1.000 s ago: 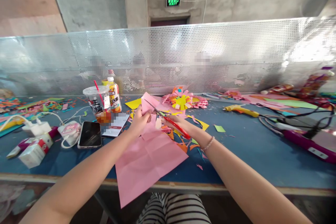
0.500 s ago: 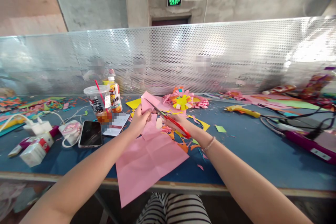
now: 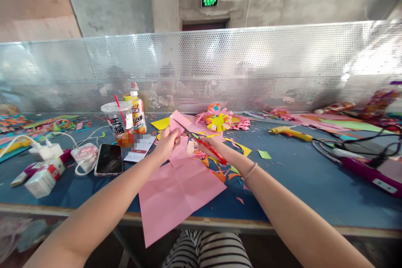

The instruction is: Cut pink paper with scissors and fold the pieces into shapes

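Seemingly in right hand [image 3: 216,145]: scissors [image 3: 207,147]

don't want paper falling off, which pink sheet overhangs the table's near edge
The large creased pink paper sheet: its lowest corner juts past the blue table. Other pink paper, like the piece in the left hand, is farther in.

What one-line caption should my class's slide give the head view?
Over a blue table, the left hand grips pink paper while the right hand holds red-handled scissors to it.
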The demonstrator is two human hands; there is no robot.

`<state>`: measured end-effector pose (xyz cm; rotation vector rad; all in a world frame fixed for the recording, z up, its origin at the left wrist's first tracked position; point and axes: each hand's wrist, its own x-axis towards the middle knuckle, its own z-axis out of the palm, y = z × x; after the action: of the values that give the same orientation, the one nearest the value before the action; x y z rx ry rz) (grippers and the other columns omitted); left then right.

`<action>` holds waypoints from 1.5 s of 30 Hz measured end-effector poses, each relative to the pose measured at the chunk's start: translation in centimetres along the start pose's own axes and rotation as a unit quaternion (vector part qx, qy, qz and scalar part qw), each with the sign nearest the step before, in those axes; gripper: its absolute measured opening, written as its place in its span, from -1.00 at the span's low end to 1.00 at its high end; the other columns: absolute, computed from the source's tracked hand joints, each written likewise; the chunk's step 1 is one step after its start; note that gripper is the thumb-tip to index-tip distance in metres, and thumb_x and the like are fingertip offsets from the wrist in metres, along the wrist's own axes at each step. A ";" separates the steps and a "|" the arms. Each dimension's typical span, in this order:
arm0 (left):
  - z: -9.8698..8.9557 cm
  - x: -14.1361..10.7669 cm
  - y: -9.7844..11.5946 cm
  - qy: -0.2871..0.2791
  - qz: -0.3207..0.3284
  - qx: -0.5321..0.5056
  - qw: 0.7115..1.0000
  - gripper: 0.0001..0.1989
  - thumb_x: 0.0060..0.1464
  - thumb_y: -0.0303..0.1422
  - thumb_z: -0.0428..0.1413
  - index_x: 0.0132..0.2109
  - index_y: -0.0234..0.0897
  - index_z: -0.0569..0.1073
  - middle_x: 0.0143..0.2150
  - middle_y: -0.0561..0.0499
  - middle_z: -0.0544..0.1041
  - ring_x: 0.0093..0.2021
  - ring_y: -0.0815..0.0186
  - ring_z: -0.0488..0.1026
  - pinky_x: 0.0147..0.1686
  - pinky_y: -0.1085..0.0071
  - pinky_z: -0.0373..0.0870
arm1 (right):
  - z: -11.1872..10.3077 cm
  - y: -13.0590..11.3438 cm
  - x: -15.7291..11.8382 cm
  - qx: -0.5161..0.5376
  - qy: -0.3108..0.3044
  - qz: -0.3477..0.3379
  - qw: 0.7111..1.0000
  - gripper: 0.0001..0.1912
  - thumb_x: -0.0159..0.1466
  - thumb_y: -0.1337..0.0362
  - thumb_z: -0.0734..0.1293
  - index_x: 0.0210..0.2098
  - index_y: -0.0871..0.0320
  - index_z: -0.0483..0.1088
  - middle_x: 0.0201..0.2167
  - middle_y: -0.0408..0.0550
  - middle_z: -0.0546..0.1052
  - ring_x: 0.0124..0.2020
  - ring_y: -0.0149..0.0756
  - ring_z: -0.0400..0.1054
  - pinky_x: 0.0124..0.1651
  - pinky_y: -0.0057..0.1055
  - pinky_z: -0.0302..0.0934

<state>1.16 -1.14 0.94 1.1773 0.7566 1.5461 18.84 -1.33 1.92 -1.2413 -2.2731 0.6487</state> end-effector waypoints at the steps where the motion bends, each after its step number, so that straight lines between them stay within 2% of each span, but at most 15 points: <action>1: 0.0 0.0 0.0 -0.001 0.001 0.008 1.000 -0.80 -0.11 -0.37 0.06 -0.47 -0.28 0.13 -0.61 0.18 0.19 -0.67 0.58 0.06 -0.65 0.56 -0.07 | 0.0 0.0 -0.1 0.009 -0.003 -0.014 1.000 -0.62 0.09 -0.03 0.18 -0.56 0.18 0.23 -0.66 -0.19 0.20 -0.59 -0.44 0.10 -0.54 -0.45 0.03; 4: 0.1 -0.1 0.0 -0.005 0.005 0.019 1.000 -0.80 -0.12 -0.36 0.06 -0.47 -0.28 0.14 -0.60 0.16 0.24 -0.67 0.58 0.05 -0.66 0.55 -0.06 | -0.3 -0.5 -0.8 0.064 -0.020 -0.051 0.996 -0.65 0.13 0.00 0.15 -0.48 0.18 0.27 -0.52 -0.12 0.31 -0.49 -0.39 0.19 -0.43 -0.40 0.14; 7: 0.2 -0.2 -0.1 -0.006 0.009 0.018 1.000 -0.80 -0.12 -0.36 0.07 -0.46 -0.28 0.15 -0.59 0.16 0.25 -0.67 0.58 0.06 -0.65 0.55 -0.02 | -0.4 -1.1 -1.4 0.115 -0.028 -0.050 0.992 -0.64 0.14 0.01 0.14 -0.35 0.20 0.30 -0.40 -0.05 0.37 -0.40 -0.33 0.24 -0.34 -0.37 0.18; 10: 0.3 -0.2 -0.1 -0.010 0.011 0.024 1.000 -0.79 -0.11 -0.37 0.07 -0.47 -0.27 0.13 -0.61 0.18 0.21 -0.67 0.57 0.09 -0.64 0.54 -0.01 | -0.4 -1.2 -1.5 0.122 -0.026 -0.044 0.991 -0.62 0.14 0.02 0.14 -0.28 0.21 0.32 -0.38 -0.04 0.39 -0.36 -0.31 0.26 -0.31 -0.38 0.18; 15: 0.1 -0.3 -0.3 -0.017 0.022 0.039 0.999 -0.80 -0.08 -0.37 0.05 -0.46 -0.27 0.13 -0.60 0.17 0.21 -0.66 0.56 0.11 -0.64 0.53 0.00 | -0.3 -0.7 -1.2 0.113 -0.031 -0.035 0.992 -0.65 0.15 0.04 0.15 -0.30 0.19 0.32 -0.34 -0.04 0.39 -0.32 -0.31 0.27 -0.25 -0.38 0.17; 19: 0.1 -0.2 -0.4 -0.012 0.021 0.046 0.999 -0.81 -0.08 -0.36 0.05 -0.45 -0.28 0.14 -0.59 0.15 0.25 -0.67 0.56 0.10 -0.66 0.53 -0.03 | -0.2 -0.5 -1.2 0.109 -0.033 -0.040 0.993 -0.66 0.15 0.04 0.15 -0.34 0.20 0.30 -0.41 -0.07 0.36 -0.39 -0.34 0.24 -0.31 -0.38 0.16; 23: 0.2 -0.3 -0.3 -0.007 0.012 0.046 0.999 -0.80 -0.09 -0.36 0.06 -0.46 -0.27 0.14 -0.59 0.15 0.26 -0.68 0.56 0.10 -0.66 0.53 -0.02 | -0.1 -0.5 -1.2 0.093 -0.010 -0.045 0.995 -0.67 0.14 0.04 0.15 -0.39 0.20 0.29 -0.42 -0.07 0.36 -0.41 -0.36 0.22 -0.30 -0.38 0.15; 33: 0.2 -0.3 -0.2 -0.021 0.019 0.033 0.999 -0.82 -0.07 -0.36 0.05 -0.44 -0.28 0.15 -0.55 0.13 0.29 -0.66 0.56 0.11 -0.64 0.54 -0.02 | -0.2 -1.4 -1.2 0.009 0.004 -0.076 0.997 -0.65 0.16 0.04 0.12 -0.53 0.20 0.24 -0.57 -0.09 0.30 -0.53 -0.38 0.14 -0.43 -0.39 0.08; 39: 0.1 -0.2 -0.3 -0.026 0.010 0.017 0.999 -0.84 -0.06 -0.38 0.04 -0.44 -0.29 0.17 -0.55 0.12 0.28 -0.65 0.58 0.09 -0.63 0.54 -0.01 | -0.3 -2.3 -1.7 0.035 -0.003 -0.093 0.995 -0.70 0.14 0.05 0.16 -0.54 0.16 0.20 -0.55 -0.11 0.32 -0.54 -0.40 0.12 -0.43 -0.41 0.09; 45: 0.2 -0.4 0.1 -0.032 0.001 0.009 0.999 -0.83 -0.07 -0.37 0.06 -0.44 -0.29 0.18 -0.54 0.12 0.29 -0.65 0.57 0.11 -0.62 0.54 0.00 | 0.1 -1.5 -1.5 0.052 0.020 -0.089 0.994 -0.67 0.16 0.04 0.11 -0.54 0.15 0.20 -0.54 -0.11 0.31 -0.50 -0.38 0.14 -0.40 -0.39 0.11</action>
<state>1.35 -1.58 0.94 1.2358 0.7292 1.4977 18.54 -3.32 2.50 -0.9812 -2.2544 0.6594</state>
